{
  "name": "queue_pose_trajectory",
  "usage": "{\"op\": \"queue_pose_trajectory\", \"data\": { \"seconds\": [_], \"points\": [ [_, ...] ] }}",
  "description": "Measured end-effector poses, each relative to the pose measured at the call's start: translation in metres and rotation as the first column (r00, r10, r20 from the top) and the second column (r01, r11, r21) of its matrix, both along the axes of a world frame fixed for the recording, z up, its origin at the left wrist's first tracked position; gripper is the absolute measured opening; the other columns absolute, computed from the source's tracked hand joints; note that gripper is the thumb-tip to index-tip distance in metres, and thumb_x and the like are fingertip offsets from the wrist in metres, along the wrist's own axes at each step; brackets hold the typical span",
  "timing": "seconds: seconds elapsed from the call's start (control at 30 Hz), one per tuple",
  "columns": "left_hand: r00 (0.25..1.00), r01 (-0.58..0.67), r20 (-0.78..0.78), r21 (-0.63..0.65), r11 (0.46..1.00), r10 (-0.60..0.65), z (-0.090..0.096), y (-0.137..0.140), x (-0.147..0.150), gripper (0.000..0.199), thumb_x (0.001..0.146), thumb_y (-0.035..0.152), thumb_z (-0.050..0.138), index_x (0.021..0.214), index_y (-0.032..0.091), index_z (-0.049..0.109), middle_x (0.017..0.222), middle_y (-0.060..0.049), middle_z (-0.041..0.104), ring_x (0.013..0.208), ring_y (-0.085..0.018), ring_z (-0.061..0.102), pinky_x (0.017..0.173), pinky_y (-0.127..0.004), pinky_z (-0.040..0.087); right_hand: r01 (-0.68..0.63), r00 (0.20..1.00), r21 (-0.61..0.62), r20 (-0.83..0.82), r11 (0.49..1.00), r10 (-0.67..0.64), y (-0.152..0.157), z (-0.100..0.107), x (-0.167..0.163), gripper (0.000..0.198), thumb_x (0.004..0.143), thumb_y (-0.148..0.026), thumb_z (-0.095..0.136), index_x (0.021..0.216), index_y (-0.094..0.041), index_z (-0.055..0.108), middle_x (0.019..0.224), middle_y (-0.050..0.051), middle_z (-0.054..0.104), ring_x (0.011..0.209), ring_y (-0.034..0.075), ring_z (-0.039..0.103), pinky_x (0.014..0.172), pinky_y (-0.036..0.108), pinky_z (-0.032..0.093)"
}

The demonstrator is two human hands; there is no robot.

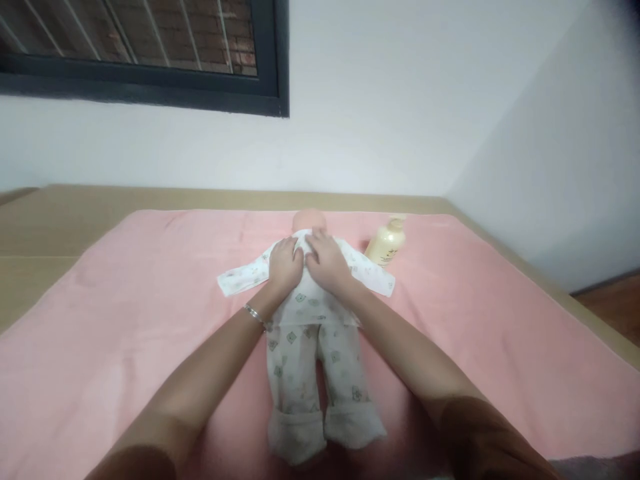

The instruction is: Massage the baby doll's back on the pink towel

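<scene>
A baby doll in white patterned pyjamas lies stretched out, with its head pointing away from me. Its sleeves spread out to both sides, and the trouser legs come toward me. Flat on the upper left of its torso rests my left hand, fingers pointing up toward the shoulder. My right hand lies on the upper right of the torso in the same way. The thumbs are close together near the middle. Both hands touch the cloth without gripping anything visible. Which way the doll faces, I cannot tell.
Under the doll a pink blanket covers most of a wooden surface. A pale yellow pump bottle stands tilted beyond the doll's right-hand sleeve. Behind are a white wall and a dark-framed window.
</scene>
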State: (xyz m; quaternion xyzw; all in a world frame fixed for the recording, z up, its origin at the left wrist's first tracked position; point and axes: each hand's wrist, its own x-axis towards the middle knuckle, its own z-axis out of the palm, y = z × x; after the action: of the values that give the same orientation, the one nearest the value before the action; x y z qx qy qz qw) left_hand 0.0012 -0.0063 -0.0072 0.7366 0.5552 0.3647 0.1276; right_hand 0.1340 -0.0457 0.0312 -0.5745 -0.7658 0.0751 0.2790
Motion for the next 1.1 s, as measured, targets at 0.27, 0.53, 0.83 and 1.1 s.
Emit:
{"op": "queue_pose_trajectory", "data": {
  "seconds": [0.27, 0.53, 0.83, 1.1],
  "points": [
    [0.999, 0.016, 0.05, 0.002, 1.0, -0.016, -0.002, 0.002, 0.0, 0.046, 0.092, 0.025, 0.038, 0.127, 0.01, 0.064, 0.132, -0.015, 0.066, 0.126, -0.029, 0.058, 0.115, -0.046, 0.043, -0.003, 0.998, -0.028, -0.069, 1.0, 0.001, 0.002, 0.006, 0.0, 0.048, 0.092, -0.021, 0.043, 0.135, -0.015, 0.063, 0.159, 0.011, 0.043, 0.153, 0.028, 0.032, 0.128, 0.05, 0.021],
    [1.0, -0.006, 0.011, 0.011, 1.0, 0.006, -0.002, 0.002, -0.001, 0.047, 0.093, 0.026, 0.036, 0.127, 0.01, 0.064, 0.133, -0.016, 0.066, 0.127, -0.029, 0.058, 0.116, -0.045, 0.043, -0.008, 1.0, -0.07, 0.028, 0.997, 0.01, 0.005, 0.0, 0.001, 0.05, 0.094, -0.021, 0.04, 0.139, -0.013, 0.06, 0.159, 0.014, 0.042, 0.153, 0.031, 0.031, 0.126, 0.056, 0.021],
    [1.0, 0.021, 0.0, 0.0, 1.0, -0.021, -0.004, 0.011, -0.006, 0.047, 0.092, 0.029, 0.037, 0.126, 0.013, 0.065, 0.134, -0.014, 0.066, 0.128, -0.029, 0.059, 0.116, -0.046, 0.043, 0.019, 0.987, -0.113, 0.162, 0.993, 0.0, -0.008, 0.005, -0.008, 0.052, 0.098, -0.023, 0.039, 0.147, -0.012, 0.05, 0.163, 0.016, 0.035, 0.155, 0.035, 0.026, 0.126, 0.06, 0.019],
    [0.929, -0.147, 0.321, -0.139, 0.979, 0.185, 0.018, 0.021, -0.026, 0.056, 0.104, 0.042, 0.029, 0.142, 0.005, 0.049, 0.152, -0.021, 0.049, 0.146, -0.034, 0.043, 0.124, -0.048, 0.031, -0.169, 0.986, -0.076, -0.014, 0.983, 0.168, -0.052, 0.077, 0.012, 0.046, 0.098, -0.031, 0.043, 0.14, -0.018, 0.059, 0.156, 0.01, 0.048, 0.148, 0.027, 0.042, 0.12, 0.045, 0.04]
  ]
}}
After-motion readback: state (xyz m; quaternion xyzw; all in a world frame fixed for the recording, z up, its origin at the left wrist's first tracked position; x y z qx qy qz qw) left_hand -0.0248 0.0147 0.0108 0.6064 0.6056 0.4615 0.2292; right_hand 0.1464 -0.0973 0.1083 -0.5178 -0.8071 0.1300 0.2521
